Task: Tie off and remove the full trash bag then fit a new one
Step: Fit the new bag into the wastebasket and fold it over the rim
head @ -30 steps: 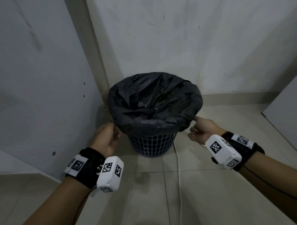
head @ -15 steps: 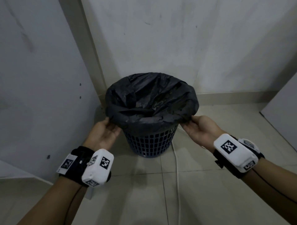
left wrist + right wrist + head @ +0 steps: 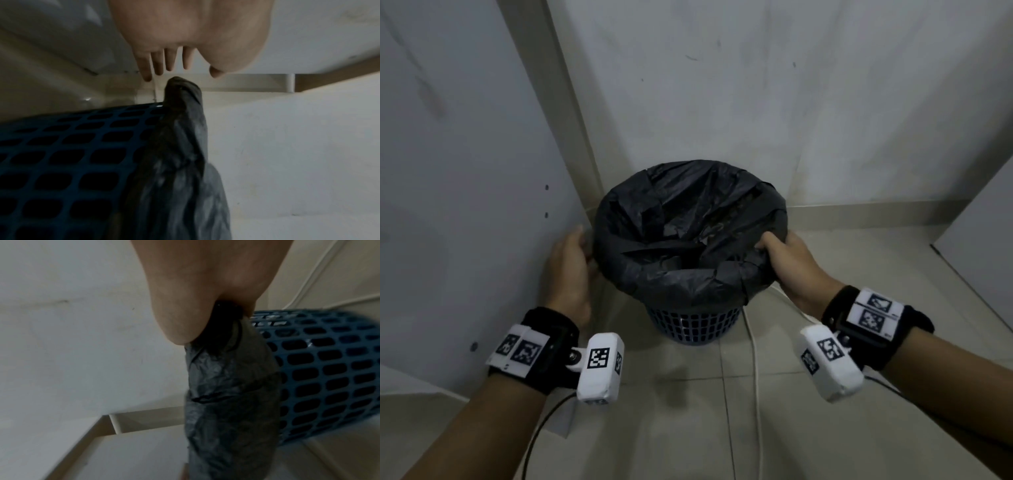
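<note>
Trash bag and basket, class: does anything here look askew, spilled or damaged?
Nothing stands out. The black trash bag sits folded over the upright blue basket, crumpled but with no tear showing, and nothing is spilled on the floor.

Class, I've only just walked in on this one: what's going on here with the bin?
A person is working at a blue mesh bin lined with a black trash bag, standing in a corner of the floor. The right hand grips the bag's folded-over edge at the rim. The left hand is at the opposite side with fingers straight, not gripping. The bag is still fitted over the rim and not tied. A white cable runs along the floor beside the bin.
</note>
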